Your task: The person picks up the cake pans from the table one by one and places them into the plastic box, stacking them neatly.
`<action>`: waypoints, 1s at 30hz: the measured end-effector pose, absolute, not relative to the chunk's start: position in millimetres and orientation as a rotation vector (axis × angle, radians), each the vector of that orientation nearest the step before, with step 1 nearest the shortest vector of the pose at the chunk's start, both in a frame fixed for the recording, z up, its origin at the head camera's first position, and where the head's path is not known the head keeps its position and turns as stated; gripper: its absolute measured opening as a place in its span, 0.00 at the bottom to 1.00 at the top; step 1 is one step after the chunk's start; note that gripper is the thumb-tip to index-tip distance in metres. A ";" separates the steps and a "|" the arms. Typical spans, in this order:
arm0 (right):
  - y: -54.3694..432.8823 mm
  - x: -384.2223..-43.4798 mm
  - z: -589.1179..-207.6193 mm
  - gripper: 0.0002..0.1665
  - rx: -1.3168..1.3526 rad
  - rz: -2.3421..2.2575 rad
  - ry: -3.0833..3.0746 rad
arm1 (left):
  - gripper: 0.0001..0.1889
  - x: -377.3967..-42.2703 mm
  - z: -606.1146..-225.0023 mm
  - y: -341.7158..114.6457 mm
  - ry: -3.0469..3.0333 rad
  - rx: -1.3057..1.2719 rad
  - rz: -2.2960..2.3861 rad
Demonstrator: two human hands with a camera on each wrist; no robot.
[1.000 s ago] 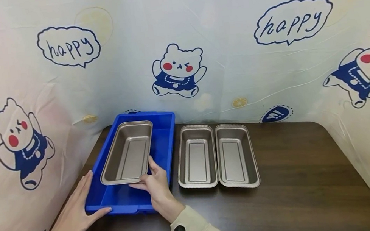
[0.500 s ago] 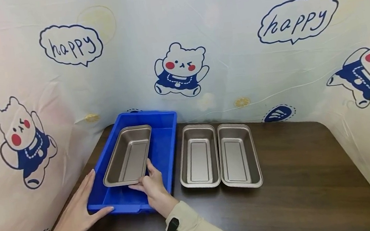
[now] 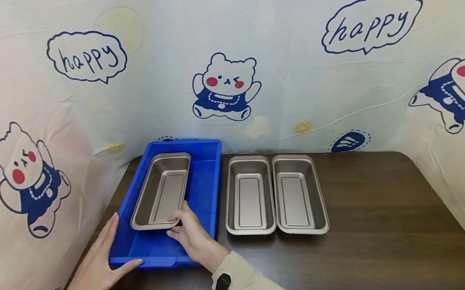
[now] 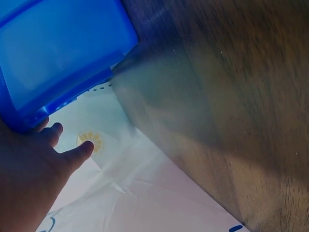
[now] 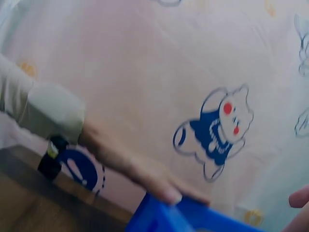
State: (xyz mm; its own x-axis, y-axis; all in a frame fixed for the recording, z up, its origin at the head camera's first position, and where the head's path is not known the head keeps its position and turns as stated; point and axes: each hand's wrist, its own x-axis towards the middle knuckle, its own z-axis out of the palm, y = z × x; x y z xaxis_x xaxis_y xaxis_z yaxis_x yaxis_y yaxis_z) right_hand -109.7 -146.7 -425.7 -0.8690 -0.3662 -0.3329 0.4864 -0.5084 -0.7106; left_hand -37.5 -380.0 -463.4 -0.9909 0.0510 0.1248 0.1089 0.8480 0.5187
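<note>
Head view: a metal loaf pan (image 3: 163, 191) lies within the blue tray (image 3: 203, 179), closer to the tray's left and far walls than to its right and near ones. The pan's long axis runs from near to far, roughly parallel to the tray's long walls; bare blue floor shows along its right side and before its near end. Whether its base rests flat cannot be told. The right hand (image 3: 196, 239) is the nearer of the two and meets the pan at its near right corner, so that the pan extends from the fingers leftward and toward the tray's far edge. This hand is clamped on the corner, one digit over the rim to the inside, another outside below the near rim. The left hand (image 3: 89, 276), apart from the pan, touches the tray at its near left corner: fingers straight along the outer left wall, thumb spread from them along the near rim. Outward, the tray occupies the left part of the table (image 3: 373, 205). Between the tray and the table's right edge stand a second pan (image 3: 250, 203) and a third pan (image 3: 294, 197), side by side, their long axes likewise near to far.
</note>
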 end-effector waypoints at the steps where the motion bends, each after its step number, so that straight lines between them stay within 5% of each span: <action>1: -143.9 -107.2 -420.7 0.57 0.191 -2.355 1.175 | 0.64 -37.2 -463.7 -379.9 -2.921 -0.121 -0.833; 11: -87.6 -84.0 -391.0 0.48 -0.063 -2.308 1.184 | 0.65 -39.2 -468.4 -379.8 -2.929 -0.115 -0.854; 30: 27.5 -69.7 -396.7 0.39 -0.323 -2.212 1.538 | 0.64 -37.9 -469.1 -381.8 -2.932 -0.126 -0.837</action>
